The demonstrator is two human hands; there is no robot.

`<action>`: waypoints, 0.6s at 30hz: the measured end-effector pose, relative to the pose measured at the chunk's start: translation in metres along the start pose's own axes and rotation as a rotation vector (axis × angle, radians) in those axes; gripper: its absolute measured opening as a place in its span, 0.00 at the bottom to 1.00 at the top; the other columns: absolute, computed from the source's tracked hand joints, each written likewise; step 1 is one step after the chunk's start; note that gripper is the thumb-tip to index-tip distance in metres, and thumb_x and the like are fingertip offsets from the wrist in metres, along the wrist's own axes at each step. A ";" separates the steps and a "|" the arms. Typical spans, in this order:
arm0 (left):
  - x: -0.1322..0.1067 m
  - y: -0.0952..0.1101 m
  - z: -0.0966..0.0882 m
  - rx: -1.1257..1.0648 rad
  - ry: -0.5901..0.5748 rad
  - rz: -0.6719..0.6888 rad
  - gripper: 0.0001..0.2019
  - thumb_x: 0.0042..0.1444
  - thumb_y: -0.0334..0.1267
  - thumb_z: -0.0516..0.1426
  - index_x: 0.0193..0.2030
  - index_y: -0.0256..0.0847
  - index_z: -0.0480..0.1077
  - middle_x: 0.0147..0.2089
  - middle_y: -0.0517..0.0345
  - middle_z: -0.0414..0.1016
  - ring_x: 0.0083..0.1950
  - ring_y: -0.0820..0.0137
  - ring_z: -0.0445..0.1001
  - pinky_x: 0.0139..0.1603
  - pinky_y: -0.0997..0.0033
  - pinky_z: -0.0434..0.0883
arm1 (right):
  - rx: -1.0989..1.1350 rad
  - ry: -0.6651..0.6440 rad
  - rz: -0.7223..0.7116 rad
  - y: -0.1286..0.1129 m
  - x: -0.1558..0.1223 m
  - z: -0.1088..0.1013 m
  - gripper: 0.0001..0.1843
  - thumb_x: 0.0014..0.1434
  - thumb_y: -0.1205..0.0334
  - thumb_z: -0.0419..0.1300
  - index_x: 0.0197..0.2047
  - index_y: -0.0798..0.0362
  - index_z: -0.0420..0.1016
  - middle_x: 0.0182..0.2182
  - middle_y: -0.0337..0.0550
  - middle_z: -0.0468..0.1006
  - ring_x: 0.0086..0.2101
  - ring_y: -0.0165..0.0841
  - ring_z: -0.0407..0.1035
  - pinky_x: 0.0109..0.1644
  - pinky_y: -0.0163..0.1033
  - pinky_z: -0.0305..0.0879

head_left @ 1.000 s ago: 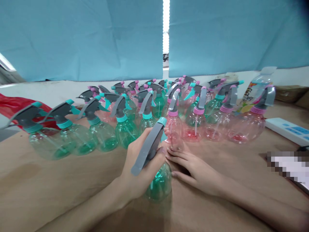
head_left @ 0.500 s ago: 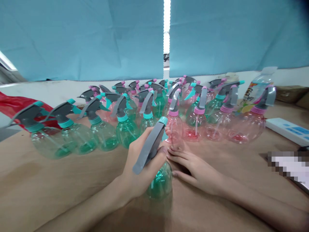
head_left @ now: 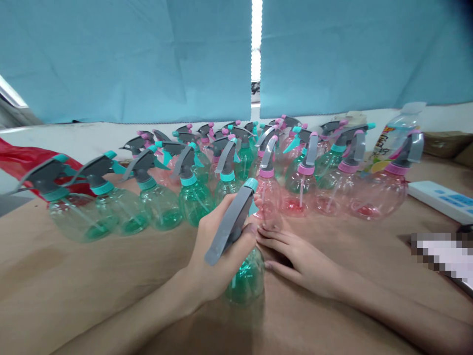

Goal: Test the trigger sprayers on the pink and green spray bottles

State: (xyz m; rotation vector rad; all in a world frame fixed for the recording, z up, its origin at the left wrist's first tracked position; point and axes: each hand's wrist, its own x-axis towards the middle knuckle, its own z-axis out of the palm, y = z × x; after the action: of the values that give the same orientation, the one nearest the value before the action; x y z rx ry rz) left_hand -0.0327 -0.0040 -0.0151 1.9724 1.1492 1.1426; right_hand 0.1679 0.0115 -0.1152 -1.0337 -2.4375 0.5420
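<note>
My left hand (head_left: 214,251) is wrapped round the neck of a green spray bottle (head_left: 246,283) with a grey trigger head and teal nozzle tip. The bottle stands on the wooden table (head_left: 314,320), its collar hidden by my fingers. Beside it on the right, my right hand (head_left: 299,261) lies on the table with fingers stretched out, holding nothing. Its fingertips are close to the green bottle's side. Just beyond my hands stands a clear pink spray bottle (head_left: 266,197) with a pink collar.
Green spray bottles (head_left: 195,202) stand in a row to the left, pink ones (head_left: 380,197) to the right, several more behind. A labelled drink bottle (head_left: 397,130), a white power strip (head_left: 441,197) and a blurred-out flat object (head_left: 443,256) are at the right. Red plastic (head_left: 33,160) lies far left.
</note>
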 end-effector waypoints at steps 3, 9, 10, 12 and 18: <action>0.001 0.001 0.000 -0.009 0.001 0.009 0.05 0.55 0.34 0.53 0.39 0.45 0.62 0.29 0.64 0.65 0.30 0.69 0.66 0.32 0.68 0.63 | 0.006 -0.003 0.000 0.000 0.000 0.000 0.29 0.68 0.46 0.52 0.66 0.53 0.63 0.65 0.52 0.64 0.64 0.45 0.57 0.66 0.56 0.56; 0.001 0.002 0.000 -0.001 -0.001 -0.002 0.03 0.56 0.36 0.52 0.38 0.45 0.62 0.30 0.63 0.66 0.31 0.69 0.66 0.31 0.68 0.62 | -0.007 -0.022 0.004 -0.002 0.001 -0.002 0.30 0.68 0.46 0.51 0.66 0.55 0.63 0.65 0.53 0.64 0.64 0.44 0.57 0.66 0.55 0.56; 0.001 0.001 0.000 0.004 0.001 0.000 0.03 0.56 0.36 0.52 0.37 0.45 0.61 0.30 0.64 0.66 0.31 0.69 0.66 0.31 0.68 0.62 | -0.009 -0.023 0.003 -0.002 0.001 -0.002 0.30 0.68 0.46 0.51 0.66 0.55 0.63 0.65 0.53 0.64 0.64 0.44 0.57 0.67 0.55 0.56; 0.001 0.001 0.000 0.012 0.001 0.004 0.02 0.56 0.36 0.52 0.37 0.45 0.61 0.29 0.64 0.64 0.31 0.69 0.67 0.31 0.68 0.62 | -0.004 -0.017 0.002 -0.002 0.001 -0.002 0.30 0.68 0.46 0.52 0.66 0.55 0.63 0.65 0.53 0.64 0.64 0.44 0.57 0.66 0.55 0.56; -0.001 -0.001 0.000 0.020 0.009 0.007 0.03 0.57 0.35 0.53 0.39 0.44 0.63 0.31 0.63 0.67 0.32 0.69 0.68 0.32 0.68 0.63 | 0.015 -0.007 -0.005 -0.002 0.001 -0.002 0.29 0.68 0.47 0.52 0.66 0.52 0.64 0.64 0.52 0.66 0.63 0.45 0.58 0.66 0.57 0.56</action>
State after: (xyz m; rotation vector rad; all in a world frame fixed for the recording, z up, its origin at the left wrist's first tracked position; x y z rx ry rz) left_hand -0.0331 -0.0039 -0.0164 1.9895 1.1633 1.1484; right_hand 0.1673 0.0115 -0.1123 -1.0210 -2.4377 0.5627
